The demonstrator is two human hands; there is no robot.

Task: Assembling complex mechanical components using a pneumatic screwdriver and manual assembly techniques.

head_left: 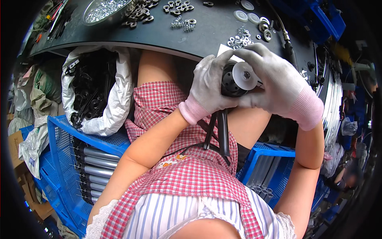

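Two o'clock, left hand grips the black part, right hand curls round the translucent disc, hold unclear; seven o'clock, orange motif on the apron!

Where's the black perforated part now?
Head view, right of centre: the black perforated part is between the left hand and right hand, partly behind a translucent disc.

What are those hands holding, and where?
A round black piece with a white disc: the left hand grips its left side, the right hand curls around the disc.
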